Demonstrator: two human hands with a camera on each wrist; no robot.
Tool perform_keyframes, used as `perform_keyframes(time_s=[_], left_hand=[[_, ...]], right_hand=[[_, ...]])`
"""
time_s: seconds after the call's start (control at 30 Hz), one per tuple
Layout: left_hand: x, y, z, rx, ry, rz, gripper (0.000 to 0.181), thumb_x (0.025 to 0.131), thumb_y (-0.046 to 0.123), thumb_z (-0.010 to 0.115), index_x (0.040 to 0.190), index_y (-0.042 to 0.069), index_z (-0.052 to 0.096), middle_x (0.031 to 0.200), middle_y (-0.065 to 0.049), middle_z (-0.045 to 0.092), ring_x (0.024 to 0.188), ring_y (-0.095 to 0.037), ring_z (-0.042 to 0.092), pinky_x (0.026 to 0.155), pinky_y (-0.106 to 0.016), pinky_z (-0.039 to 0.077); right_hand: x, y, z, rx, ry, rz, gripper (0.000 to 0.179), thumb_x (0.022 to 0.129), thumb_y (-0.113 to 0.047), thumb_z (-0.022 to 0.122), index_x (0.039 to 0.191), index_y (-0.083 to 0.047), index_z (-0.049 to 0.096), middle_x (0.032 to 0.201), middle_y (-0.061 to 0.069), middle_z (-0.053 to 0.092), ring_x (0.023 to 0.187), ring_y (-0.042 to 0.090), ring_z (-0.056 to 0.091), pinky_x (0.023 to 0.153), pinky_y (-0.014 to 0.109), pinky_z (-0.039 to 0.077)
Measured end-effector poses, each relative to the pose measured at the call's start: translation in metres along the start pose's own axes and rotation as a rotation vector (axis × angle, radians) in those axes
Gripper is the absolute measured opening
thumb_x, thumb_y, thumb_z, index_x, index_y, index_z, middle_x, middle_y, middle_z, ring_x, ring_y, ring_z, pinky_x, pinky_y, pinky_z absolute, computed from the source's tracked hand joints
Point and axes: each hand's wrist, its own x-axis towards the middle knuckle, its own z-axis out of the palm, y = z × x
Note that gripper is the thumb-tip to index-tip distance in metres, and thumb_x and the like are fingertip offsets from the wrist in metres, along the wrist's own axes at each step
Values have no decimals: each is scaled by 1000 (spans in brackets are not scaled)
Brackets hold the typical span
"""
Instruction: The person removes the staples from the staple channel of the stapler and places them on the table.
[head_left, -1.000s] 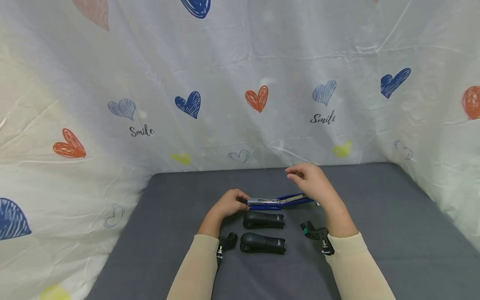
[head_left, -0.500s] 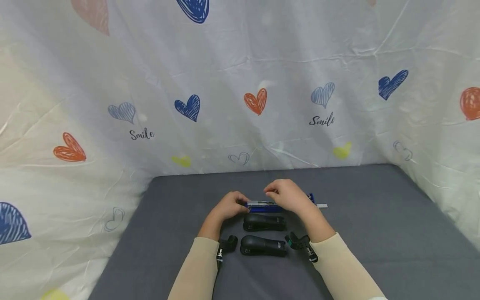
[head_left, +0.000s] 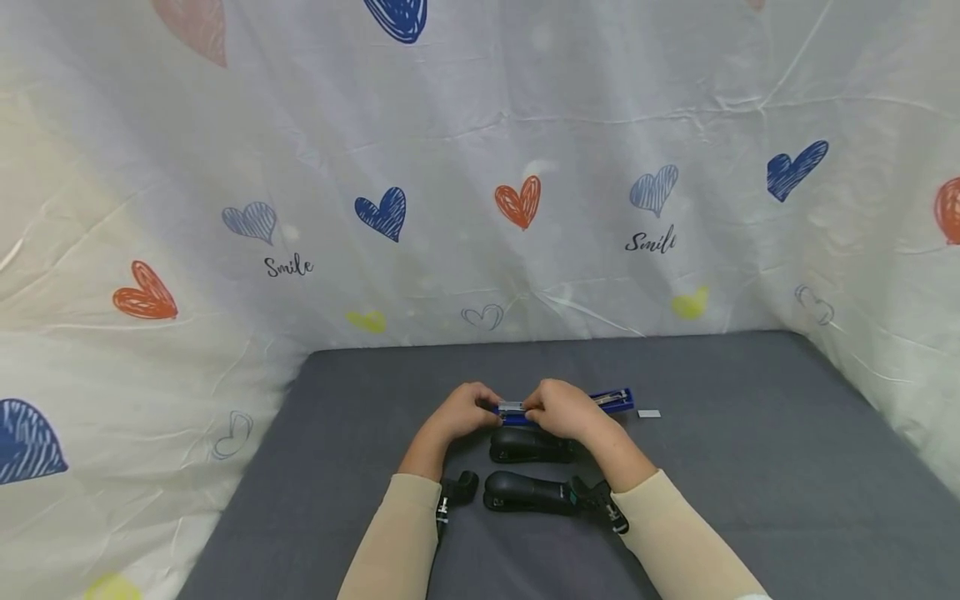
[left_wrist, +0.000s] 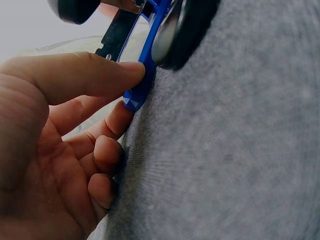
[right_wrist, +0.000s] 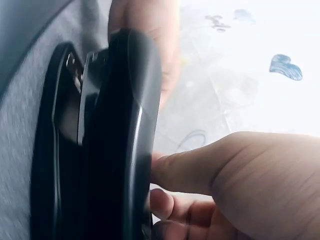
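A blue stapler lies unfolded on the grey table, its metal channel facing up. My left hand pinches the left end of this stapler between thumb and fingers; the left wrist view shows the thumb pressing on the blue end. At the middle of the channel are the fingertips of my right hand, curled in toward it. Whether they pinch anything small is hidden. In the right wrist view a black stapler covers the tips of the right hand.
Two black staplers lie nearer my body, one just in front of the blue stapler, the other closer still. A small white strip rests to the right. A curtain with printed hearts hangs behind the table.
My right hand has come down and left from above the stapler's right end to its middle channel. The white strip has come fully into sight. My left hand keeps its place.
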Motion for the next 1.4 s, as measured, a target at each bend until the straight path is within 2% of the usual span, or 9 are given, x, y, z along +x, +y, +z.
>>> perform_keyframes(time_s=[0.13, 0.4, 0.6, 0.77, 1.07, 1.3, 1.4], left_hand=[[0, -2, 0, 0, 0, 1, 24, 80, 8, 81, 104, 8, 80, 106, -3, 68, 94, -18, 60, 83, -39, 51], [2, -2, 2, 14, 10, 5, 23, 80, 9, 81, 103, 9, 81, 103, 0, 67, 93, -16, 59, 84, -38, 50], [2, 0, 3, 16, 16, 7, 22, 80, 9, 81, 102, 9, 81, 102, 0, 68, 92, -16, 59, 84, -39, 50], [1, 0, 2, 12, 19, 8, 22, 78, 9, 81, 101, 8, 81, 103, -1, 68, 92, -17, 59, 83, -40, 50], [1, 0, 2, 28, 16, 9, 22, 79, 10, 81, 101, 8, 81, 103, -1, 68, 94, -17, 60, 85, -40, 50], [2, -1, 3, 33, 19, 9, 24, 79, 10, 81, 102, 8, 81, 104, -1, 69, 93, -17, 60, 83, -39, 51], [2, -2, 3, 32, 18, 14, 23, 79, 10, 81, 102, 8, 81, 104, -1, 69, 94, -17, 60, 84, -40, 51]], right_hand=[[1, 3, 3, 44, -20, -23, 20, 98, -9, 69, 115, -4, 78, 104, 6, 72, 89, 20, 64, 83, 43, 52], [0, 3, -1, 173, -1, 3, 23, 99, -9, 66, 119, 0, 75, 116, 11, 73, 109, 31, 67, 92, 48, 52], [0, -1, -1, 253, 34, 29, 24, 101, -11, 66, 121, -3, 73, 114, 8, 72, 104, 26, 68, 89, 45, 54], [1, -2, 1, 307, 44, 21, 30, 101, -9, 65, 129, 2, 68, 114, 9, 71, 105, 26, 68, 87, 42, 55], [1, 1, 3, 348, 37, -2, 32, 100, -5, 64, 131, 4, 67, 112, 10, 73, 103, 25, 69, 84, 39, 56], [2, 1, 4, 347, -2, 15, 37, 100, -5, 64, 136, 6, 63, 117, 11, 71, 109, 27, 68, 88, 42, 55], [2, 1, 5, 345, 6, 20, 36, 101, -6, 64, 134, 6, 64, 119, 13, 71, 109, 28, 67, 89, 42, 54]])
